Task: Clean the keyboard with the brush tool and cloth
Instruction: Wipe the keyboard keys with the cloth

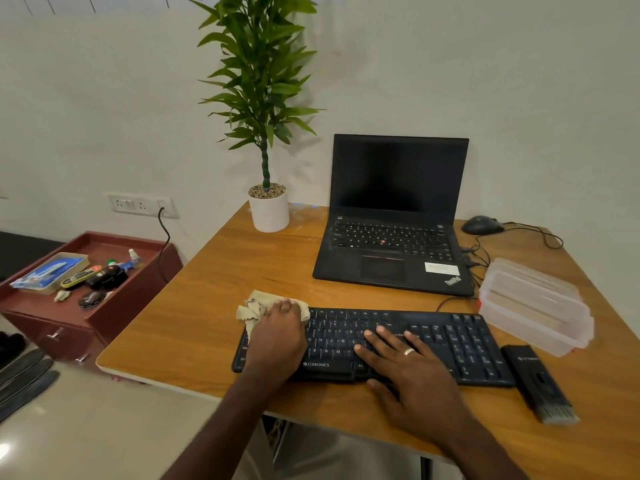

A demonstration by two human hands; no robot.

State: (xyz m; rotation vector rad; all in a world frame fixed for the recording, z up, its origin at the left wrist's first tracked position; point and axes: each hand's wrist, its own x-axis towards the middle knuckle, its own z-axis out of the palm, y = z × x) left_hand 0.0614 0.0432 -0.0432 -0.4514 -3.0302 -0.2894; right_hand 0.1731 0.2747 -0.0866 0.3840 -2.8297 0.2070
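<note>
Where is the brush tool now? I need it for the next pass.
In the head view, the brush tool lies untouched on the desk, right of the keyboard, just in front of the clear plastic container.

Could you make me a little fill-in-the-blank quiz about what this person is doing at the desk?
1. The left hand presses a beige ____ onto the left end of the keyboard.
2. The right hand rests flat on the keys and wears a ____ on one finger.
3. The brush tool lies on the desk to the ____ of the keyboard, untouched.
4. The laptop behind the keyboard is open and its screen is ____.

Missing words: cloth; ring; right; dark
</note>
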